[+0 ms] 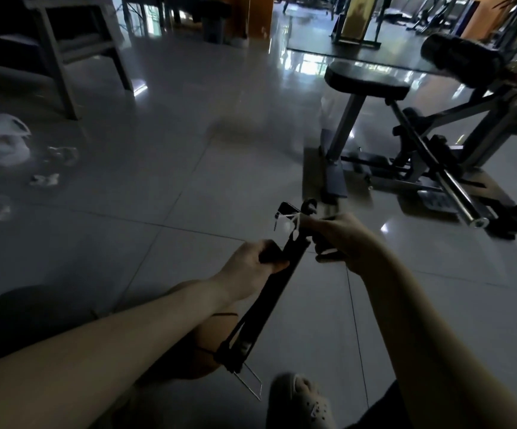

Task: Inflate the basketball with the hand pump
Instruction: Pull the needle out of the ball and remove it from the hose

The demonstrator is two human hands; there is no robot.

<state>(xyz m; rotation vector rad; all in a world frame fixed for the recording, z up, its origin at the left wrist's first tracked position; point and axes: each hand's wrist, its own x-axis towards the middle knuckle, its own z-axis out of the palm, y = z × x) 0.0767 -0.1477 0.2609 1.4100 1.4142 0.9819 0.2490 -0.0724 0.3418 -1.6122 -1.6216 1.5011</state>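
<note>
Grey gym tiles [189,168] run to a bench [365,78] at 2 o'clock; near 6, the left hand [249,266] has its fingers wrapped round the pump [277,286] and the right hand [340,239] curls its fingers round the pump's top, with the basketball [198,363] at 7 under the forearm: seemingly still readying, next joining pump to ball.

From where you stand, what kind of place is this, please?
Most likely a gym. A padded bench on a metal frame stands at the right, a chrome bar slants beside it, and more exercise machines stand farther back on the glossy tiled floor.
</note>
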